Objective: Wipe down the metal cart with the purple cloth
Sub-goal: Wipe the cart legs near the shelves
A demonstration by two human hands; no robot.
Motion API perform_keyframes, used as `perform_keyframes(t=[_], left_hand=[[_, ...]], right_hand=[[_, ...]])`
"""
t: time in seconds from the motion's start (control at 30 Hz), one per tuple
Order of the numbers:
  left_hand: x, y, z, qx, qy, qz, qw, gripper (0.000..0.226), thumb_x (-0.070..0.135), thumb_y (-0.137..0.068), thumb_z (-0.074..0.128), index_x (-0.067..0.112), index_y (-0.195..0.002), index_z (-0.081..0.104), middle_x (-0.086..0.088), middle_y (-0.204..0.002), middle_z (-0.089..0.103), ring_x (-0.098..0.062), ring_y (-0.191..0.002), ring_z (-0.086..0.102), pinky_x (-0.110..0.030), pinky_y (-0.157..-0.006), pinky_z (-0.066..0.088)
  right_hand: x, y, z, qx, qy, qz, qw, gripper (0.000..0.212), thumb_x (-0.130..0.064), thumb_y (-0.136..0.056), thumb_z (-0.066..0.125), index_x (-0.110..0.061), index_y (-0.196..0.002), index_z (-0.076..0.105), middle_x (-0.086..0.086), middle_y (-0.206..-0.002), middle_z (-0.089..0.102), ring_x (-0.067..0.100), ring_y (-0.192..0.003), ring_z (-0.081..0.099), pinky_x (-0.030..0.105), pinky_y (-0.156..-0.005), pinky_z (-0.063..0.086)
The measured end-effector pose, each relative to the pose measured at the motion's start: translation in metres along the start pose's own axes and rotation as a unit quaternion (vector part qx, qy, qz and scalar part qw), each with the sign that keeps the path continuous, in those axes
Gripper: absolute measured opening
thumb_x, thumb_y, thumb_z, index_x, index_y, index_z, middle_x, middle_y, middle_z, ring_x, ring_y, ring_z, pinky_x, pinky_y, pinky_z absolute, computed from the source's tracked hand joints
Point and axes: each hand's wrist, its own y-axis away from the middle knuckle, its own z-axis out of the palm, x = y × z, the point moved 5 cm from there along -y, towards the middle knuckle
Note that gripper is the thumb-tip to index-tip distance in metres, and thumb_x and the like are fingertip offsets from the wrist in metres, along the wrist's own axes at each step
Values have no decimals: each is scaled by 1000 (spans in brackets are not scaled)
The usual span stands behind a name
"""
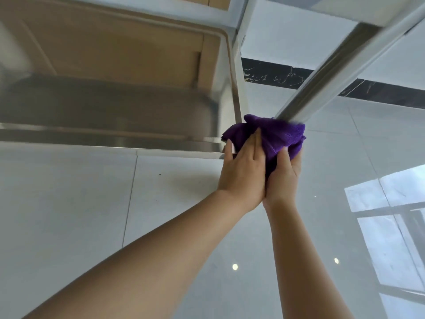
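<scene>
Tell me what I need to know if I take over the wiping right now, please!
Left hand: pressed on the purple cloth, fingers wrapped around it.
Right hand: gripping the same cloth from the other side.
The cloth is bunched around the bottom end of a cart leg, low near the tiled floor.
Done: cannot tell from this view.
Left: probably the lower shelf and other legs; check them.

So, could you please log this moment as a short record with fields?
cloth: purple cloth bunched around the cart leg
left hand: pressed on the cloth
right hand: gripping the cloth from below
shelf: lower shelf bare, to the left
floor: glossy pale tiles
</scene>
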Motion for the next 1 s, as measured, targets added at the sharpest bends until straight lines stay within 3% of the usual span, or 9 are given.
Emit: perform_keyframes(t=[0.13,0.23,0.33,0.43,0.53,0.67,0.77,0.87,1.0], left_hand=[[3,9,-4,-36,-58,1,998,70,21,-95,39,5,-148,-5,-6,-156,8,-14,-144,2,-45,-115,-3],[-6,17,-11,-46,-29,11,998,71,24,-92,44,9,-149,4,-4,-155,17,-14,-144,2,-45,-116,0],[-9,29,-32,-44,12,29,999,64,22,-88,49,14,-146,24,2,-145,39,-14,-142,15,-53,-114,0],[-9,39,-60,-31,113,36,992,57,10,-85,45,16,-141,37,-1,-129,55,-21,-126,41,-42,-107,25],[1,49,-99,-37,179,51,982,53,1,-82,43,14,-133,48,-7,-114,62,-30,-105,53,-36,-91,39],[19,66,-156,-65,276,-14,959,35,-1,-81,42,15,-107,60,-2,-85,58,-25,-76,52,-31,-67,41],[49,73,-208,-74,324,-89,939,26,-3,-77,44,20,-64,46,5,-59,44,-17,-56,40,-26,-53,30],[87,79,-268,-70,372,-163,911,30,-4,-74,44,18,-55,40,5,-51,41,-14,-49,35,-22,-46,30],[127,86,-354,-57,427,-217,876,35,-5,-74,45,22,-53,41,10,-47,42,-9,-46,36,-14,-44,29]], right_hand=[[8,5,-8,63,129,14,990,20,-14,-97,43,-26,-101,58,-6,-95,65,7,-88,60,23,-82,47],[6,17,-7,71,207,38,975,17,-13,-93,44,-23,-95,58,-6,-85,63,9,-77,57,26,-73,46],[-1,37,-2,33,233,71,969,19,-7,-93,40,-18,-81,51,-1,-67,51,13,-56,44,24,-48,37],[-16,63,6,29,198,81,976,21,-7,-94,42,-15,-77,51,-1,-58,48,10,-44,42,18,-38,34],[-45,86,12,45,143,93,984,17,-16,-97,45,-15,-86,57,-1,-66,55,11,-51,49,20,-41,38],[-107,117,12,69,94,113,987,12,-17,-95,50,-20,-94,61,6,-89,62,21,-81,58,36,-67,46],[-168,132,17,69,69,123,988,8,-15,-93,52,-19,-96,59,8,-79,54,20,-65,49,29,-54,37],[-236,145,34,55,47,135,988,11,-21,-88,55,-17,-97,58,7,-68,48,20,-54,39,26,-46,30],[-328,164,61,52,32,151,987,16,-24,-87,59,-14,-99,59,11,-73,50,24,-61,43,31,-51,32]])
